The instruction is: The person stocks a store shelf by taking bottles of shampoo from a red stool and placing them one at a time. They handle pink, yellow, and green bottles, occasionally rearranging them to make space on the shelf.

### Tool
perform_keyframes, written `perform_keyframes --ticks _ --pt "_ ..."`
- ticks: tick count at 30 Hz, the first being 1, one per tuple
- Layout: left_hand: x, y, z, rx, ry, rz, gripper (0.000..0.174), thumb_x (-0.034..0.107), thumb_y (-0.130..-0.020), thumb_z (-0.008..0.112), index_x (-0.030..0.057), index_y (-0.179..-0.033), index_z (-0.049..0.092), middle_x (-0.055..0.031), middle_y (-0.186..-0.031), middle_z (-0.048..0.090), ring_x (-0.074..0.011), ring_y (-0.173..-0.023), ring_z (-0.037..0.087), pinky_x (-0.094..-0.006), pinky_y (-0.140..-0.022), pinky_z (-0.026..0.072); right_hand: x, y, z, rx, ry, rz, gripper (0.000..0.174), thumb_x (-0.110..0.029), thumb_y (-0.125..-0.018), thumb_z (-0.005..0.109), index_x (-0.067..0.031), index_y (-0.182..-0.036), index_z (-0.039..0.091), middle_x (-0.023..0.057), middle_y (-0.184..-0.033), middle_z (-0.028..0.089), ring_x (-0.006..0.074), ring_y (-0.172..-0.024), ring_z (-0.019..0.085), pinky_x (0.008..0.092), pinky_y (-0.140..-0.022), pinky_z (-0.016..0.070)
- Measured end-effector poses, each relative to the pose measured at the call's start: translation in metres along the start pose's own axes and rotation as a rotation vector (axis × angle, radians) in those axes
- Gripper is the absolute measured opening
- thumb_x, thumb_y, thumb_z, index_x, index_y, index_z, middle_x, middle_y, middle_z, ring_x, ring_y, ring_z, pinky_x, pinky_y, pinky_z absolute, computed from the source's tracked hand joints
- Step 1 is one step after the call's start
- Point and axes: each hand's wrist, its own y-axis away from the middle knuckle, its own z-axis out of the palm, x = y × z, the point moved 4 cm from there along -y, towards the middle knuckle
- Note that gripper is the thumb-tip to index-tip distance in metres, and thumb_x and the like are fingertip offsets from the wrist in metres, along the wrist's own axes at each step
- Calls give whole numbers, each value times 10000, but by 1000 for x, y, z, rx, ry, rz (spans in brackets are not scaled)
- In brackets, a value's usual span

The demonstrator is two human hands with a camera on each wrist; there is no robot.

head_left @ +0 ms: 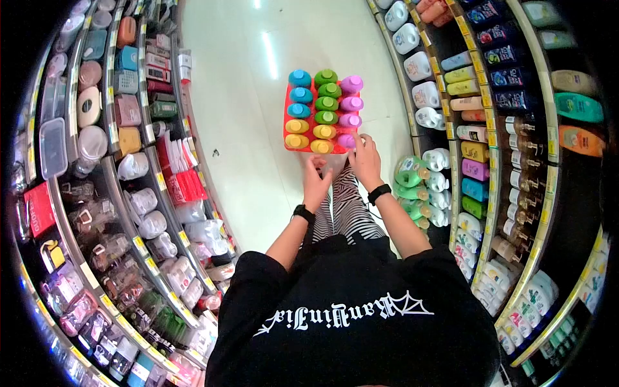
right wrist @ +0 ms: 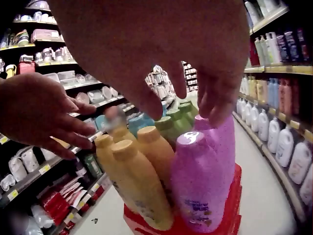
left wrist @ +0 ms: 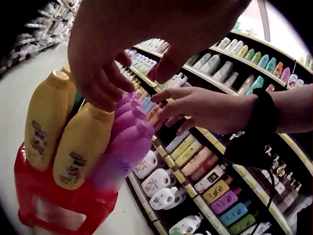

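A red basket [left wrist: 27,188] holds several shampoo-like bottles in upright rows. Blue bottles [head_left: 299,95], green bottles [head_left: 327,103] and purple bottles [head_left: 351,103] fill the far part. Yellow bottles [left wrist: 83,147] and a purple bottle [right wrist: 200,181] stand at the side nearest the person. My right hand [head_left: 365,162] hangs over the purple row, its fingertips right at a purple bottle's cap in the right wrist view. Beside the near edge, close to the yellow bottles, is my left hand [head_left: 317,182], fingers loosely bent and holding nothing.
Shelves of bottles line the right, with white jugs [head_left: 425,90] low down and green bottles [head_left: 411,171] near the knees. Plastic containers [head_left: 92,142] and red packets [head_left: 186,187] crowd the left shelves. Pale floor [head_left: 238,129] runs between them.
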Motion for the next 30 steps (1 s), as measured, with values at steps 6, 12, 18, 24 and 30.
perform_keyframes --ticks 6,12,18,24,30 --pt "52 0 26 -249 -225 297 489 127 -837 636 -10 -1276 471 -210 -1276 528 -363 -1229 488 -425 -1061 373 11 6 5 18 84 -10 634 -125 -794 653 -112 -1391 441 217 -1303 503 373 -1060 581 462 -860 514" --pt "31 -28 62 -308 -342 142 707 165 -855 579 -81 -1449 283 -291 -1485 330 -393 -1401 304 -409 -1156 261 24 12 10 -169 52 -10 620 -114 -810 641 -123 -1394 433 219 -1297 520 392 -1083 579 446 -888 510" --pt "17 -29 79 -303 -336 88 702 78 -822 543 -99 -1447 275 -305 -1484 325 -394 -1409 292 -409 -1167 245 28 11 11 -208 -35 35 396 -131 -872 569 -92 -1257 487 214 -1187 558 373 -1036 604 445 -781 556" --pt "9 -25 85 -247 -405 171 690 55 -793 558 -62 -1430 320 -323 -1373 441 -442 -1280 432 -447 -1073 368 38 0 16 -139 158 -141 295 -127 -827 582 -68 -1113 542 148 -1012 590 312 -915 634 405 -701 553" --pt "38 -22 79 -341 -407 58 564 92 -796 615 -38 -1321 456 -270 -1284 537 -392 -1213 508 -441 -1025 402 31 7 -7 -68 193 -276 267 -116 -785 603 -63 -1041 551 108 -971 585 274 -917 617 392 -678 538"
